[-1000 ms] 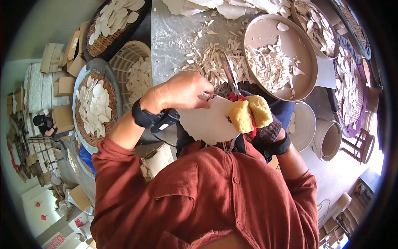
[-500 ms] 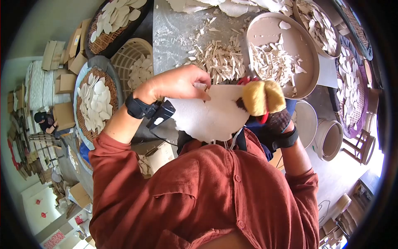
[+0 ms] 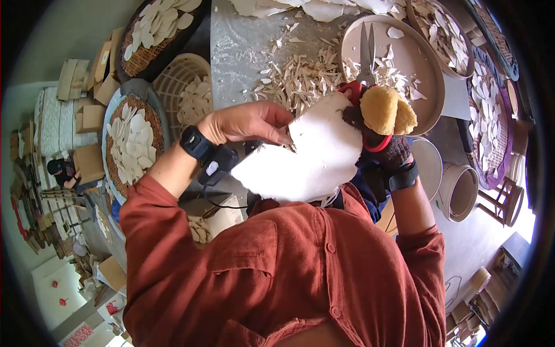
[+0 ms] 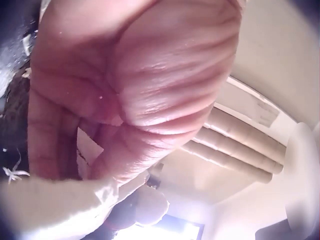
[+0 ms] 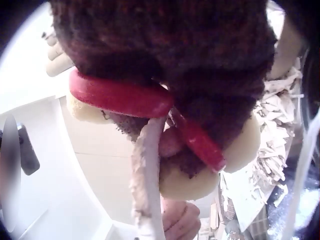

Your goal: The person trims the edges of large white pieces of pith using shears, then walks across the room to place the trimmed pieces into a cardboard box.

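Observation:
A broad, thin white sheet [image 3: 318,153] with ragged edges spans the space between the hands. My left hand [image 3: 250,122] pinches its upper left edge; in the left wrist view a small white piece [image 4: 89,150] shows between the fingers. My right hand [image 3: 396,149], in a dark knitted glove with yellow foam pads [image 3: 379,110], grips red-handled scissors [image 3: 367,52]. The blades point away, over a round tray, clear of the sheet. The right wrist view has the red handles [image 5: 120,95] around the gloved fingers, with the sheet's edge [image 5: 146,185] right beside them.
Thin white offcuts [image 3: 298,87] cover part of the metal table [image 3: 237,58]. The round tray [image 3: 425,49] holds more strips. Baskets of white pieces [image 3: 132,141] stand at left and right. Buckets [image 3: 457,194] and a wooden stool [image 3: 503,205] are at the right. Another person [image 3: 62,172] appears far left.
The scissors swung from pointing up-left beside the sheet to pointing straight away over the tray. The right hand moved up and right. The sheet turned, its right side rising, while the left hand kept hold.

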A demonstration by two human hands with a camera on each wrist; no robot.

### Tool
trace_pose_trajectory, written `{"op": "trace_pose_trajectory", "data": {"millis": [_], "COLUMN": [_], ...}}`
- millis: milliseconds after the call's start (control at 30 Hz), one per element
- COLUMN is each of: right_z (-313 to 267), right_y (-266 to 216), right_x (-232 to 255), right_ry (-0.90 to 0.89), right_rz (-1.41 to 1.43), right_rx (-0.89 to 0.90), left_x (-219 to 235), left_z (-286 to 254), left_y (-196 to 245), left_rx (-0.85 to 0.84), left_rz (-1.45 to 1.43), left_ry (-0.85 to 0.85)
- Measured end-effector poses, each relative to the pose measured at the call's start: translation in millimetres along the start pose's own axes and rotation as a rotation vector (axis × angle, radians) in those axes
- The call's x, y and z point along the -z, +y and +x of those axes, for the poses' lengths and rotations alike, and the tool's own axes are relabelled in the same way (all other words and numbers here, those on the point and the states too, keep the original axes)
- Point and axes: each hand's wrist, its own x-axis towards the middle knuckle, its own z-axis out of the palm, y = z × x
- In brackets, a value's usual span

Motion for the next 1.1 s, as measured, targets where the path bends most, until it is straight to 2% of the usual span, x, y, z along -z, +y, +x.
{"op": "trace_pose_trajectory", "data": {"millis": [67, 133, 200, 267, 333, 367, 433, 567, 600, 667, 733, 833, 933, 967, 1000, 1100], "right_z": [5, -2, -2, -1, -1, -1, -2, -8, -8, -7, -3, -2, -5, -6, -7, -7], "right_y": [-22, 6, 27, 24, 24, 30, 26, 16, 20, 27, 33, 22, 48, 44, 44, 48], "right_x": [4, 9, 9, 0, -2, -1, 0, 11, 11, 10, 6, 7, -8, -6, -5, -4], "right_ry": [-0.136, -0.119, -0.089, -0.031, 0.027, 0.043, 0.037, 0.003, 0.003, 0.007, -0.020, -0.129, -0.094, -0.101, -0.120, -0.148], "right_rz": [-0.132, -0.223, -0.090, -0.076, -0.227, -0.353, -0.446, -0.163, -0.060, 0.147, 0.236, -0.051, 0.274, 0.049, 0.103, 0.201], "right_rx": [-0.128, 0.085, 0.102, 0.125, 0.274, 0.410, 0.432, 0.014, 0.003, -0.019, 0.077, -0.189, 0.058, 0.110, 0.046, -0.063], "left_x": [-10, -13, -14, -28, -40, -45, -47, -40, -33, -21, -21, -28, -29, -22, -17, -16], "left_z": [1, 4, 8, 13, 22, 28, 30, 22, 19, 13, 10, 7, 10, 14, 17, 25], "left_y": [-6, -12, -17, -26, -37, -43, -43, -37, -38, -33, -26, -15, -19, -25, -32, -54], "left_rx": [-0.038, -0.118, -0.169, -0.199, -0.244, -0.277, -0.305, -0.299, -0.303, -0.209, -0.132, -0.073, -0.095, -0.125, -0.156, -0.227], "left_rz": [-0.127, -0.217, -0.226, -0.390, -0.537, -0.604, -0.566, -0.248, -0.193, -0.106, -0.021, 0.049, 0.029, 0.030, 0.032, -0.142], "left_ry": [0.006, 0.012, -0.021, 0.036, 0.031, 0.002, 0.039, 0.199, 0.221, 0.148, 0.106, 0.090, 0.041, 0.000, -0.040, 0.008]}}
